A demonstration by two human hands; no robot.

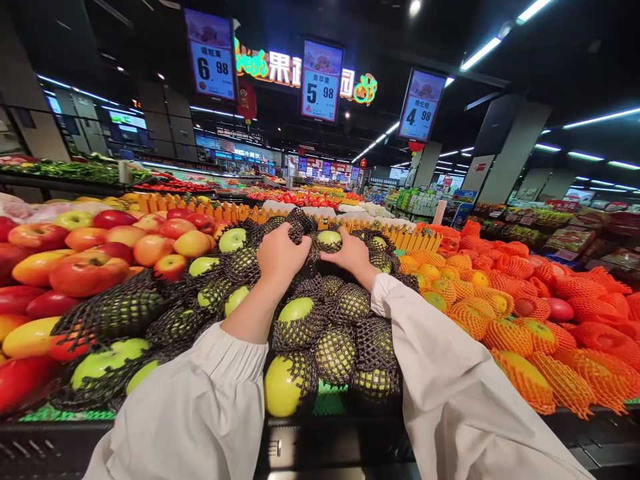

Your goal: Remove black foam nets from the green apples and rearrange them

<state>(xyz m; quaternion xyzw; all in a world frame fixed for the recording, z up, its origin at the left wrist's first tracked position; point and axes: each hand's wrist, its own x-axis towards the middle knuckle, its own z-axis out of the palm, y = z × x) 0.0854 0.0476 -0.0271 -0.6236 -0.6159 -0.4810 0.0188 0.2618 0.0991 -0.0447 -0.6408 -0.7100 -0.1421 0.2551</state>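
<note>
Both my arms, in pale sleeves, reach over a heap of green apples in black foam nets. My left hand (283, 255) is closed on a black foam fruit net (299, 223) near the back of the heap; whether an apple is inside that net I cannot tell. Close beside it, my right hand (353, 255) curls round a green apple (329, 239) whose bare top shows above its black net. Below my hands lie more netted apples, among them a green apple (296, 309) and a large yellow-green apple (284, 387) at the front.
Unwrapped red and yellow apples (95, 272) are piled to the left. Fruit in orange nets (473, 317) and red nets (607, 340) fills the right side. Behind the heap runs a low orange picket fence (240, 215). Price signs (321, 80) hang overhead.
</note>
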